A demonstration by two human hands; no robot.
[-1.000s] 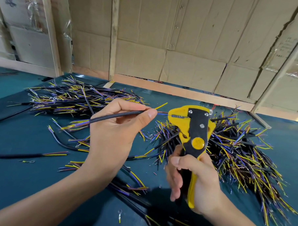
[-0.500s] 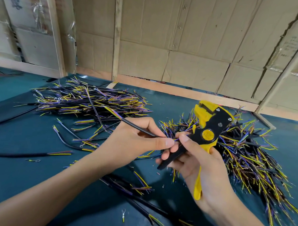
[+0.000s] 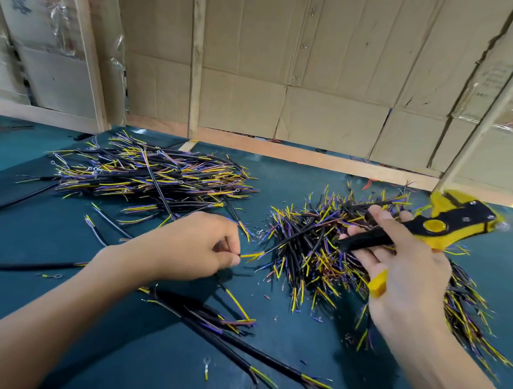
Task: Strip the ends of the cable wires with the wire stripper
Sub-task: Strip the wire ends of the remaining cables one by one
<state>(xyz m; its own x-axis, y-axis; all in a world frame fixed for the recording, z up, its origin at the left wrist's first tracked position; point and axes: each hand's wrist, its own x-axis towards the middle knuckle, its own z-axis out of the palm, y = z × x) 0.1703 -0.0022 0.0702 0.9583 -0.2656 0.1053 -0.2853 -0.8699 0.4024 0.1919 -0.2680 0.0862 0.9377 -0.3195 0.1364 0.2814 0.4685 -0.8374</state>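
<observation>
Across the dark teal tabletop (image 3: pixel 278 195) the mess is all cable: a flat heap of black cables with yellow, purple and orange wire ends (image 3: pixel 150 178) lies far left, and a bristling second pile (image 3: pixel 311 249) sits to the right of centre, running on under the right forearm. Behind the tabletop, sheets of brown cardboard (image 3: pixel 328 79) fill the wall, held by pale wooden battens (image 3: pixel 196 62), with a wooden rail (image 3: pixel 309 160) along the foot of it. Near the front edge several loose black cables (image 3: pixel 242 349) lie slantwise, their yellow-tipped ends fanning right, and a small ring terminal (image 3: pixel 206 365) rests beside them; another ring terminal (image 3: pixel 52 276) lies at the left next to a single cable. Bits of cut insulation (image 3: pixel 267 296) are scattered between the piles. The left hand (image 3: pixel 194 247) pinches the yellow wire end of a cable (image 3: pixel 251 255) that reaches out from the right pile, fingertips closed on it just above the cloth. The right hand (image 3: pixel 402 259) grips the yellow-and-black wire stripper (image 3: pixel 442 226), fingers round its black handle, the head pointing far right over the pile; I cannot tell whether its jaws are shut.
</observation>
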